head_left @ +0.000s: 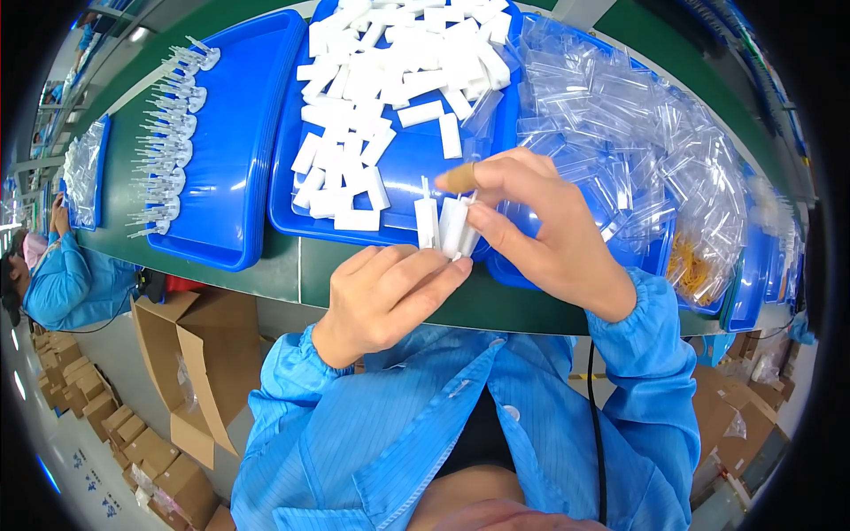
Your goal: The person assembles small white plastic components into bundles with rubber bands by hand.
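Note:
In front of the middle tray, my left hand point(385, 296) is closed, its fingertips gripping the lower ends of a small cluster of white block-shaped pieces point(428, 223). Thin pale pins stick up from the tops of these pieces. My right hand point(540, 221) presses its thumb against the right side of the cluster. A tan finger cot point(457, 179) covers its index fingertip, which reaches over the pins. Fingers hide part of the cluster. Just beyond lies a blue tray point(403, 186) heaped with loose white blocks point(372, 97).
At left, a blue tray point(232, 133) holds a row of clear-white pronged parts point(168, 146). Clear plastic sleeves point(620, 115) and yellow rubber bands point(693, 268) fill the right tray. An open cardboard box point(208, 354) stands below the green table's edge. Another person point(75, 274) sits far left.

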{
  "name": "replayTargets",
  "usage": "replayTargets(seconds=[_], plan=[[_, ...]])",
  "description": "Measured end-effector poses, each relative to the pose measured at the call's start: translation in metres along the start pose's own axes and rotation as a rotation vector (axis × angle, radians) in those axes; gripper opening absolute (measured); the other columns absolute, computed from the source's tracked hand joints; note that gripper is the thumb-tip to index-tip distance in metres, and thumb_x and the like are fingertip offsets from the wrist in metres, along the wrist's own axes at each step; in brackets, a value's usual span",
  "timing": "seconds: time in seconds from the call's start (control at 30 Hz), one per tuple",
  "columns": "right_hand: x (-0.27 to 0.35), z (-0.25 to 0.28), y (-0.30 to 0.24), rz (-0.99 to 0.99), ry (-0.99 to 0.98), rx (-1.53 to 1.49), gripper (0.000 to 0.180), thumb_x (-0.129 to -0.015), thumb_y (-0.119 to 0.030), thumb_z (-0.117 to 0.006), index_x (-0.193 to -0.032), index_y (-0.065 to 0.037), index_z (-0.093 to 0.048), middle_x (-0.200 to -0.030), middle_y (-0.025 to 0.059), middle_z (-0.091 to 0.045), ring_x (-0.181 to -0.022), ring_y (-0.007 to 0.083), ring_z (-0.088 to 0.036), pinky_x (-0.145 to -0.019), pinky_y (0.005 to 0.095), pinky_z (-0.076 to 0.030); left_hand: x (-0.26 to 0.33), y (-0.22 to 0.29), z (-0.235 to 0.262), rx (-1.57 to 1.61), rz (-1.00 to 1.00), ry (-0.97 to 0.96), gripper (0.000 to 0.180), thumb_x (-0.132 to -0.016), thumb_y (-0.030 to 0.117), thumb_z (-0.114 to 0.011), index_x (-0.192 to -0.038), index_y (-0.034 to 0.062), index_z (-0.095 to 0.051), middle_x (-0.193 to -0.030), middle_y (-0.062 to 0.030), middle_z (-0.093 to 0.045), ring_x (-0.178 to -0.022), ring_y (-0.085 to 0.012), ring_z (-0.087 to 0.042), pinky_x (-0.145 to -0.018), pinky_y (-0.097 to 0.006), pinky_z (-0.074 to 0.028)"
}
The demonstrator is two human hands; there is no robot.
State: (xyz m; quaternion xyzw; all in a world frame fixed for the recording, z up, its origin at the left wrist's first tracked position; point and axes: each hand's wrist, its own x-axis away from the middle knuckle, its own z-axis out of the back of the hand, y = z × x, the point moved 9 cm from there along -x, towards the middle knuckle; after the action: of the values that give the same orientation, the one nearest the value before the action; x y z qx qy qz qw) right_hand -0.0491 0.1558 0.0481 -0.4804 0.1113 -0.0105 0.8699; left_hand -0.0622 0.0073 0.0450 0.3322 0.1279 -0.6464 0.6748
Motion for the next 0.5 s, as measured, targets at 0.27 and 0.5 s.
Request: replayTargets(seconds=[0.27, 0.5], plan=[[0.002, -0.014, -0.026, 0.218, -0.030, 0.086, 0.023, -0.087, -0.008, -0.068, -0.110, -0.004, -0.070, -0.104, 0.0091, -0.067, -0.103, 0.0290, -0.060, -0.099, 0.0431, -0.043, 0.022, -0.021, 0.013, 0.097, 0.077, 0.252, 0.039, -0.072, 0.008, -0.080, -0.107, 0.0087, -0.065, -0.099, -0.0088, -0.066, -0.079, -0.0232, -0.070, -0.057, -0.028, -0.050], [-0.001, -0.017, -0.029, 0.234, 0.058, -0.054, 0.019, -0.088, -0.007, -0.068, -0.106, -0.001, -0.068, -0.102, 0.0100, -0.066, -0.100, 0.0278, -0.060, -0.090, 0.0394, -0.046, 0.025, -0.031, 0.020, 0.260, 0.205, 0.309, 0.041, -0.073, 0.009, -0.084, -0.108, 0.0064, -0.061, -0.104, -0.0120, -0.066, -0.086, -0.0281, -0.071, -0.072, -0.035, -0.061]])
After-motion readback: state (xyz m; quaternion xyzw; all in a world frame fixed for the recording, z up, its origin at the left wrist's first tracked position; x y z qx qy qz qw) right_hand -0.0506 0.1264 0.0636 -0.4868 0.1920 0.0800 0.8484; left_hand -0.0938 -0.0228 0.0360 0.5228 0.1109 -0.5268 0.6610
